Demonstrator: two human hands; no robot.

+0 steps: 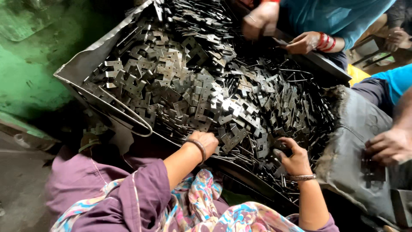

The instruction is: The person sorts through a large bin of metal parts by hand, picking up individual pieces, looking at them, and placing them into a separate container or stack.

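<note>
A big heap of small flat notched metal plates [193, 86] and thin metal pins fills a wide sheet-metal tray [81, 64]. My left hand [208, 141], with a bangle on the wrist, rests palm down on the plates at the tray's near edge, fingers curled among them. My right hand [292, 157], also with a bangle, reaches into the pile of plates and pins a little to the right, fingers spread over the pieces. I cannot tell whether either hand has a piece gripped. My purple sleeves and patterned cloth [189, 206] fill the bottom of the view.
Across the tray, another person in a blue top works with both hands [262, 19] at the far edge. A third person's hand [390, 146] rests on a grey sack [356, 141] at the right. A bent wire handle [128, 116] lies at the tray's left. Green floor lies to the left.
</note>
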